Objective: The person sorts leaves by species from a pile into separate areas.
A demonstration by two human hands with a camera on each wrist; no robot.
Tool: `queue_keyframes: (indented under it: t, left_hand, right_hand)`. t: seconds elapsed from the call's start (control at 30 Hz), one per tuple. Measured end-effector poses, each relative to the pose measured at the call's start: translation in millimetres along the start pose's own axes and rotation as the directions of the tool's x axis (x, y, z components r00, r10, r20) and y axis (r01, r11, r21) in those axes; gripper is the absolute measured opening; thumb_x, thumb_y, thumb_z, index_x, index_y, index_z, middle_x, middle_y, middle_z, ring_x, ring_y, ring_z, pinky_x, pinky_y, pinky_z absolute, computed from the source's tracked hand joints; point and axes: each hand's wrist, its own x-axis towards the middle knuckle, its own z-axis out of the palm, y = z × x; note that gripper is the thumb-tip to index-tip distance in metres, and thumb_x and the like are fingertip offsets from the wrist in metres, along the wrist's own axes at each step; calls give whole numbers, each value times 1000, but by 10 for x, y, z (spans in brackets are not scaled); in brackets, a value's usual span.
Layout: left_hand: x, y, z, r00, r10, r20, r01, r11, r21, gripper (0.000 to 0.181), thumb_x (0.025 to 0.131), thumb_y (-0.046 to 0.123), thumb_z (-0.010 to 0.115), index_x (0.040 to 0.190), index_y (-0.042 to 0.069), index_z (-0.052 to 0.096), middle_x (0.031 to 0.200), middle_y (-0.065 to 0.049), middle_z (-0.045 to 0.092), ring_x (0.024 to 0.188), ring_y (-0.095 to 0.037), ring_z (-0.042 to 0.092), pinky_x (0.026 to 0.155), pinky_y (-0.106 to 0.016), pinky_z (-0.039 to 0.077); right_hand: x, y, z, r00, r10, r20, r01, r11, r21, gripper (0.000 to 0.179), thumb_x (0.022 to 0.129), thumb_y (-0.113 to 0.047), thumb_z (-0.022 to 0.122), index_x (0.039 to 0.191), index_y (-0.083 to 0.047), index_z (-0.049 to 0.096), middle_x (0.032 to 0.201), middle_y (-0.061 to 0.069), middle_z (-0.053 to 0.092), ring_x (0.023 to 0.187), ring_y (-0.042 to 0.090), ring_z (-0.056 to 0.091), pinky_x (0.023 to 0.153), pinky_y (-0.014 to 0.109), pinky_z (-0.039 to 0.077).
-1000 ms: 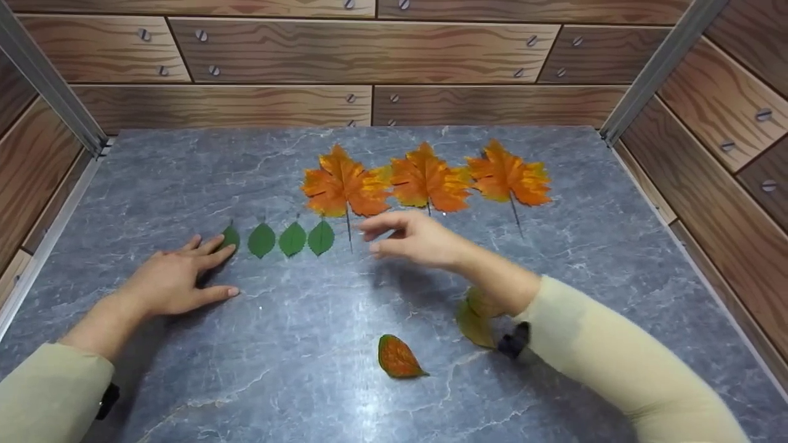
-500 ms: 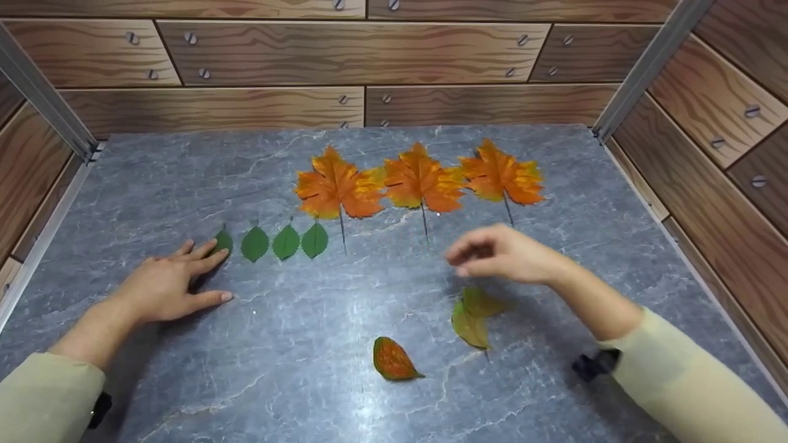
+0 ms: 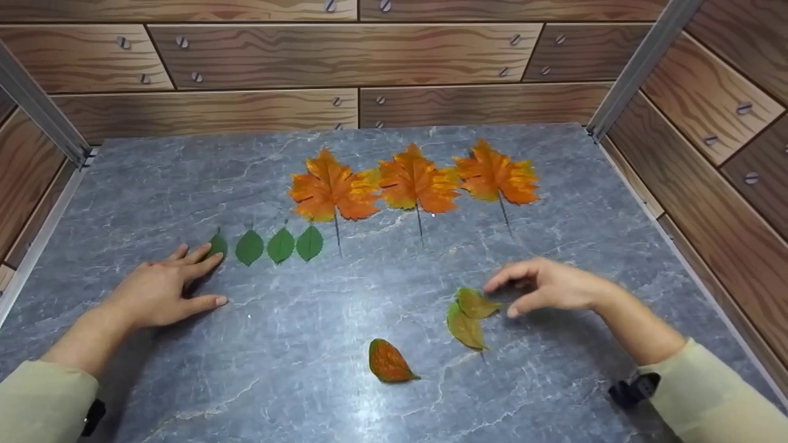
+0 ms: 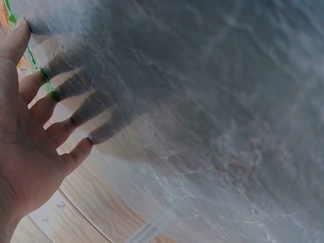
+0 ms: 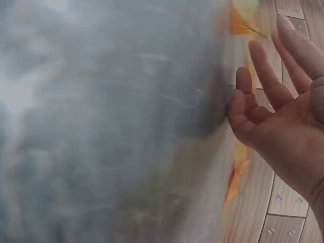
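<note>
My left hand (image 3: 157, 289) lies with spread fingers on the table, its fingertips on the leftmost green leaf (image 3: 217, 247), which they partly cover. To its right, more small green leaves (image 3: 280, 246) continue the row. My right hand (image 3: 551, 286) holds nothing; its fingers are loosely bent just right of two overlapping yellow-green leaves (image 3: 466, 326), fingertips near the upper one's stem. In the right wrist view the right hand (image 5: 283, 109) shows an uncovered palm. A red-orange leaf with a green edge (image 3: 391, 362) lies nearer the front.
Three orange maple leaves, among them the middle one (image 3: 417, 181), lie in a row at the back, stems toward the front. The grey marbled table (image 3: 295, 381) is bounded by wood-patterned walls (image 3: 345, 55) at the back and sides.
My right hand has moved right and toward the front, from beside the green row to the yellow-green leaves, uncovering them. The left hand stays on its leaf; the head view has shifted slightly.
</note>
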Motion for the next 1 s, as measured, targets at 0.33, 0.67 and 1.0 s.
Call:
queue_keyframes:
  t: [0.33, 0.67, 1.0]
  left_hand:
    - [-5, -15, 5, 1000, -5, 9, 5, 1000, 2, 92, 97, 74, 60, 163, 12, 45, 169, -20, 35, 149, -57, 32, 101, -86, 32]
    - [-4, -6, -1, 1000, -3, 8, 3, 1000, 5, 91, 97, 75, 58, 163, 13, 45, 169, -20, 34, 149, -57, 32, 101, -87, 31]
    - [-7, 15, -10, 1000, 1, 8, -1, 1000, 5, 91, 97, 75, 58, 163, 12, 45, 169, -20, 35, 149, -56, 34, 101, -86, 33]
  right_hand:
    - [76, 47, 145, 993, -93, -66, 83, 985, -152, 24, 91, -25, 86, 114, -23, 84, 120, -4, 74, 116, 17, 62, 106, 27, 41]
    - [65, 46, 119, 989, -85, -119, 88, 996, 17, 11, 96, -13, 80, 106, -16, 83, 122, 8, 72, 117, 18, 64, 100, 25, 50]
    - [61, -83, -58, 971, -55, -232, 104, 973, 205, 14, 110, -9, 58, 115, 4, 63, 131, 21, 67, 120, 19, 66, 102, 29, 53]
